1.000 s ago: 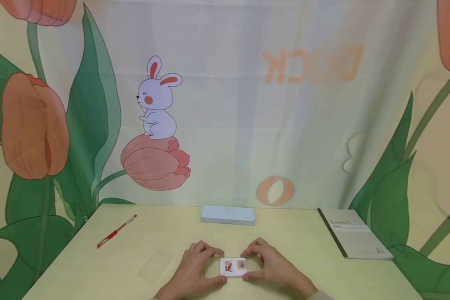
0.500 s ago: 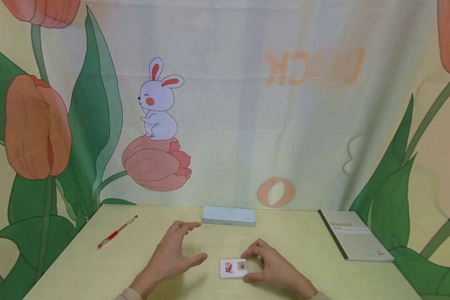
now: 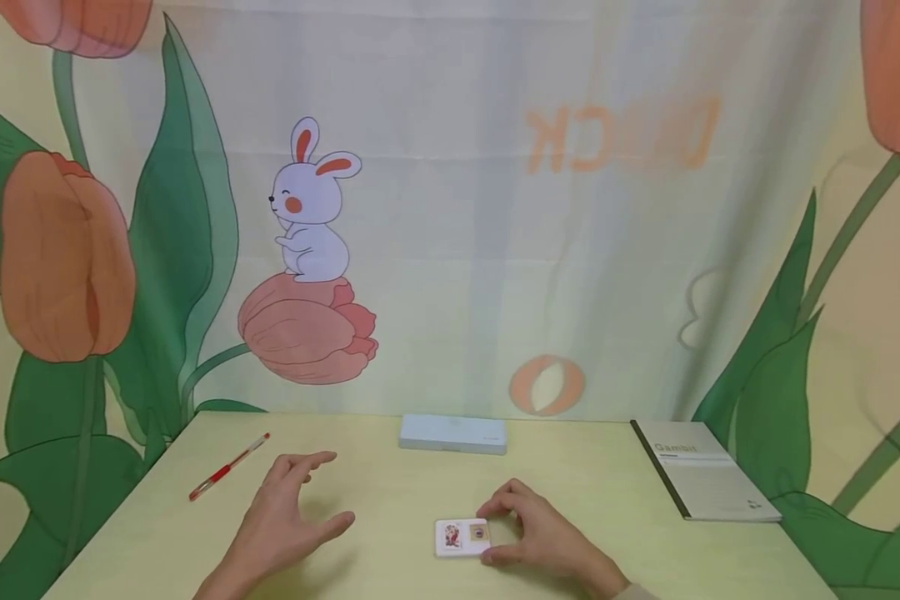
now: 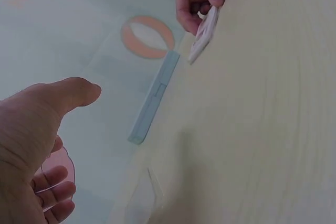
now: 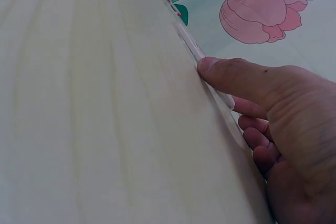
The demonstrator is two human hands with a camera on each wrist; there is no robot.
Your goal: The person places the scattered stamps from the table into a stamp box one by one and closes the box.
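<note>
A small white flat case [image 3: 462, 548] with two stamp-like pictures on its top lies near the middle of the table front. My right hand [image 3: 543, 537] pinches its right end between thumb and fingers; in the right wrist view the thumb presses along the edge of the case [image 5: 224, 99]. My left hand [image 3: 277, 525] hovers over the table to the left, thumb and fingers spread apart, holding nothing. Below it, the left wrist view shows part of a clear flat cover [image 4: 143, 200] on the table. In the head view the left hand and arm hide that cover.
A pale blue pencil case [image 3: 452, 435] stands at the back middle against the printed curtain [image 3: 450, 250]. To the back left lies a red pen [image 3: 229, 467]. A notebook marked "Gambit" [image 3: 708, 475] lies at the right.
My left hand has let go of the white case's left end and moved left, over the clear cover. The right hand keeps its pinch, and the case stays put.
</note>
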